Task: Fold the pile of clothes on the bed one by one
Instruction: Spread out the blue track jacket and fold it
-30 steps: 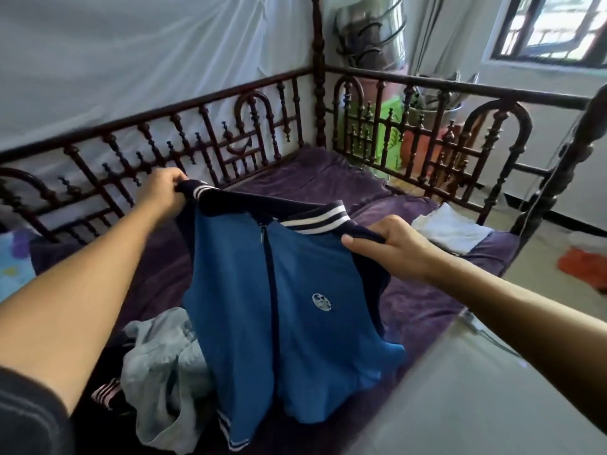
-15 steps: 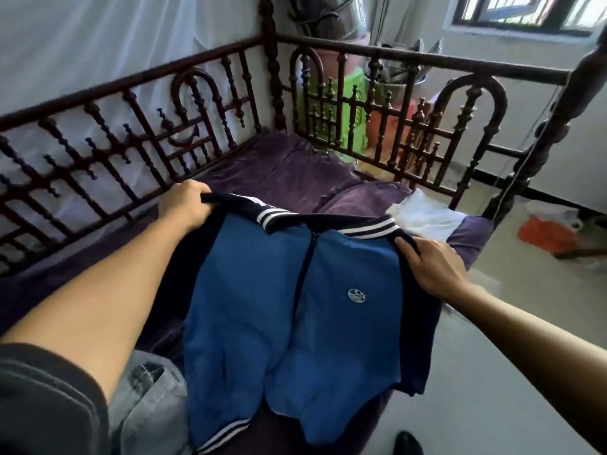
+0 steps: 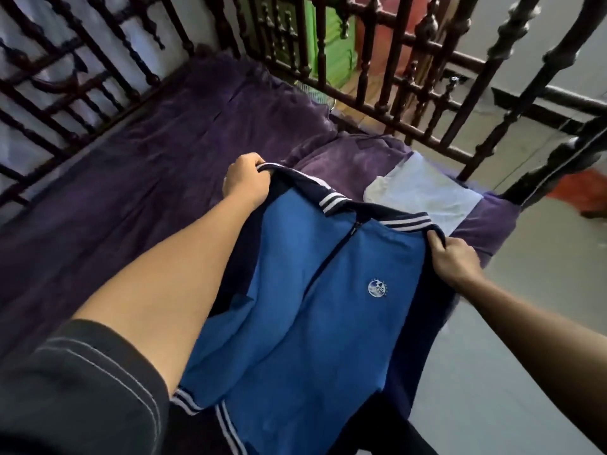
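A blue zip jacket (image 3: 315, 310) with a navy collar, white stripes and a round white chest logo hangs spread between my hands over the bed's near edge. My left hand (image 3: 244, 180) grips the jacket's left shoulder by the collar. My right hand (image 3: 455, 261) pinches the right shoulder seam. The jacket's front faces me, zipped, its striped hem low in the view. A folded white garment (image 3: 423, 190) lies on the purple bedcover beyond the collar. The rest of the pile is out of view.
The purple bedcover (image 3: 147, 178) stretches to the left and far side. A dark turned-wood railing (image 3: 377, 93) encloses the bed at the back and right. Grey floor (image 3: 525, 323) lies to the right, with an orange cloth (image 3: 581, 188) on it.
Both hands have carried the jacket right and lower toward the bed's near corner. The view has tilted down, and the grey garment of the pile has left the frame.
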Action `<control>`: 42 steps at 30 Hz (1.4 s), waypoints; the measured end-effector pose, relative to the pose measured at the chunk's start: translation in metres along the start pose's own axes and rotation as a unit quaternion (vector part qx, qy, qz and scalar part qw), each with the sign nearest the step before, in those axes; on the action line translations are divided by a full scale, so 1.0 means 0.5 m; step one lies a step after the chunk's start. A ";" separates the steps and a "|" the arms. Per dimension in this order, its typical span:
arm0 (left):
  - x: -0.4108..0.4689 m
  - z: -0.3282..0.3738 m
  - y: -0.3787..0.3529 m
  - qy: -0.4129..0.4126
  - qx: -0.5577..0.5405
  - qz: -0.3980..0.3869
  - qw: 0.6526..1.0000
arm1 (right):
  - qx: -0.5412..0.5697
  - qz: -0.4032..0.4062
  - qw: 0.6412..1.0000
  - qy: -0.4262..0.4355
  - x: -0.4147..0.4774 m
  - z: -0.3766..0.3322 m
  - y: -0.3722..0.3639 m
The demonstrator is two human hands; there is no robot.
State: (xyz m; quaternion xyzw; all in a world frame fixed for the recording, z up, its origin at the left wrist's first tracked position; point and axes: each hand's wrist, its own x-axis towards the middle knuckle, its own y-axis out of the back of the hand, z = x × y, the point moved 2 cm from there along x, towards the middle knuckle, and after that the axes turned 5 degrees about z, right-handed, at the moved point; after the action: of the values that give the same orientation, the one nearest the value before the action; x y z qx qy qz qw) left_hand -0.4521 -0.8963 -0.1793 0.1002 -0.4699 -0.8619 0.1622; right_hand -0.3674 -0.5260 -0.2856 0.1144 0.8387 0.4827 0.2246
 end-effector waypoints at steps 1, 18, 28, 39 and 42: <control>0.020 0.015 -0.044 0.007 -0.007 -0.014 1.000 | -0.011 -0.017 1.000 -0.015 0.041 0.003 -0.013; -0.209 -0.532 -0.116 0.380 0.105 -0.087 0.915 | -0.183 -0.196 0.841 0.469 0.020 -0.435 -0.419; -0.276 -0.777 -0.141 0.396 0.245 -0.152 0.872 | -0.284 -0.194 0.824 0.449 0.011 -0.586 -0.620; -0.185 -0.803 -0.078 0.468 0.077 0.098 0.875 | -0.088 -0.009 0.918 0.387 0.155 -0.774 -0.494; -0.209 -0.796 -0.116 0.399 0.112 -0.069 0.907 | -0.202 -0.087 0.799 0.560 0.086 -0.666 -0.556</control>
State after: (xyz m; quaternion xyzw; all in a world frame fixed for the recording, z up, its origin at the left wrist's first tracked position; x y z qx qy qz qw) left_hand -0.2363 -1.1371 -0.4402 0.4856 -0.4514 -0.7003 0.2644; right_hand -0.5603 -0.9019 -0.3922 -0.2969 0.7079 0.5999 -0.2253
